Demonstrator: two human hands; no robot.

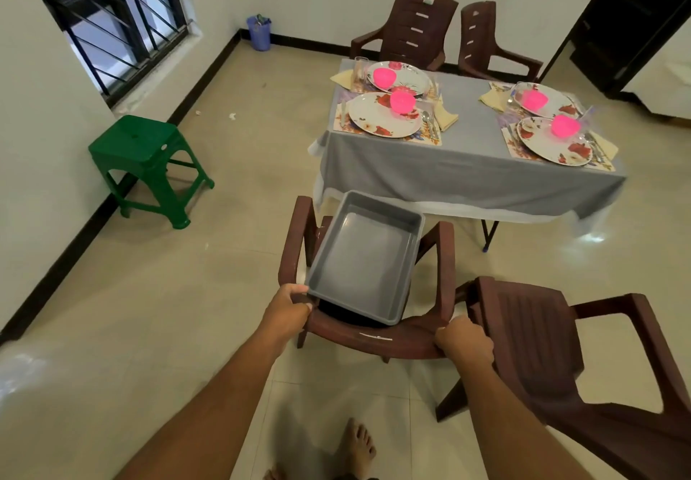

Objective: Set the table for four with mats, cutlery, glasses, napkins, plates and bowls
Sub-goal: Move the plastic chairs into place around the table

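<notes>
On grey-clothed table [467, 165]: four settings

**The room around you**

You stand on glossy beige floor tiles [168, 330] under white walls [45, 113] with dark skirting. A barred window [112, 19] lies to your left, a green stool [144, 159] below it, a blue bin [259, 33] in the corner.

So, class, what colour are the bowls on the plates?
Bright pink bowls, in the head view.

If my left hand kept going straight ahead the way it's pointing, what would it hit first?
Most likely the grey tray lying on the chair: your left hand already grips the chair's backrest right at the tray's near corner. Beyond it is the table.
</notes>
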